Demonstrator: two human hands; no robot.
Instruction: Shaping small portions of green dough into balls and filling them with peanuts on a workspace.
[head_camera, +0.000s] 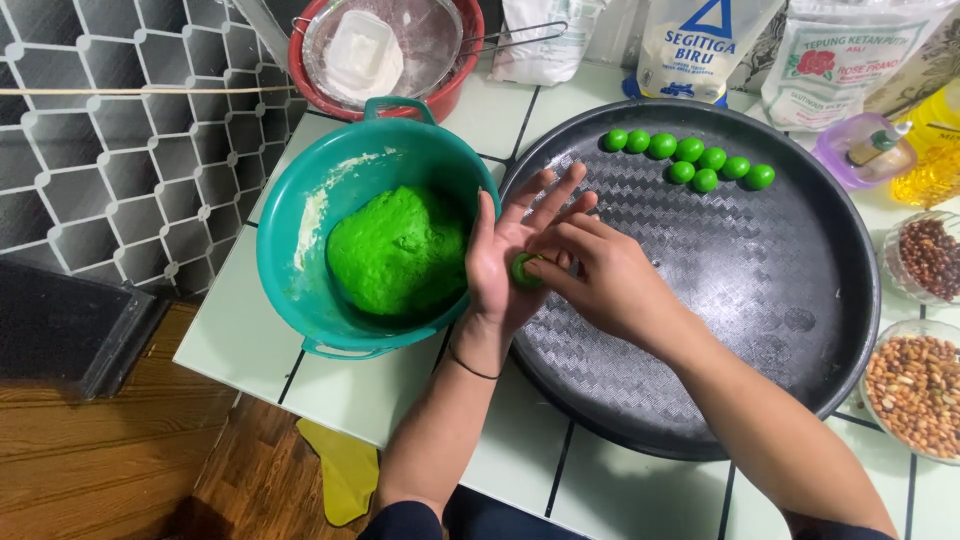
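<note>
My left hand (505, 260) is held palm up over the left rim of a large round black tray (720, 290), fingers spread. A small piece of green dough (523, 270) lies in that palm. My right hand (605, 280) comes across from the right and presses its fingertips on the piece. A big lump of green dough (400, 250) fills a teal plastic bowl (300, 215) just left of my hands. Several finished green balls (690, 160) lie in two short rows at the tray's far side.
A red basin with a mesh sieve (385, 50) stands behind the bowl. White flour bags (700, 45) line the back. A purple-lidded cup (865, 150), a bowl of dark beans (930, 255) and a bowl of peanuts (915, 395) sit at the right. A yellow cloth (345, 470) hangs below the tiled counter.
</note>
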